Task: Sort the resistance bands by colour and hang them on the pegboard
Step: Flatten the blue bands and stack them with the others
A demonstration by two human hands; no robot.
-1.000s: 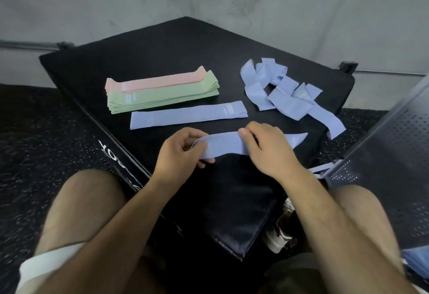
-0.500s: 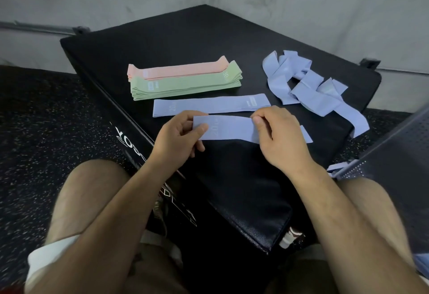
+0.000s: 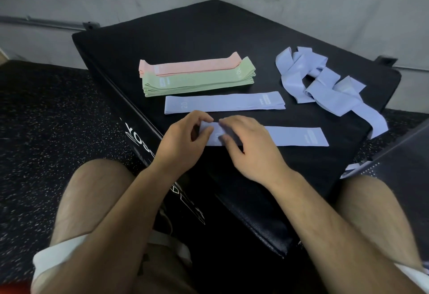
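Observation:
A light blue resistance band [image 3: 297, 136] lies flat along the near part of a black padded box [image 3: 209, 29]. My left hand [image 3: 183, 140] pinches its left end between thumb and fingers. My right hand [image 3: 248, 147] rests flat on the band just beside it, fingers fairly straight. Beyond it lies another flattened blue band [image 3: 222, 104]. Further back is a stack of green bands [image 3: 199, 81], with pink bands [image 3: 190, 67] behind it. A tangled heap of blue bands [image 3: 325, 85] sits at the right, one end trailing over the box edge.
A dark perforated panel [image 3: 399, 166] leans at the right edge, with a blue band end [image 3: 350, 168] beside it. Speckled black rubber floor [image 3: 46, 119] lies to the left. A grey wall stands behind the box. My bare knees flank the box's near corner.
The band has gone from held up between both hands to lying flat on the box. My right hand has slid left along it until it sits next to my left hand.

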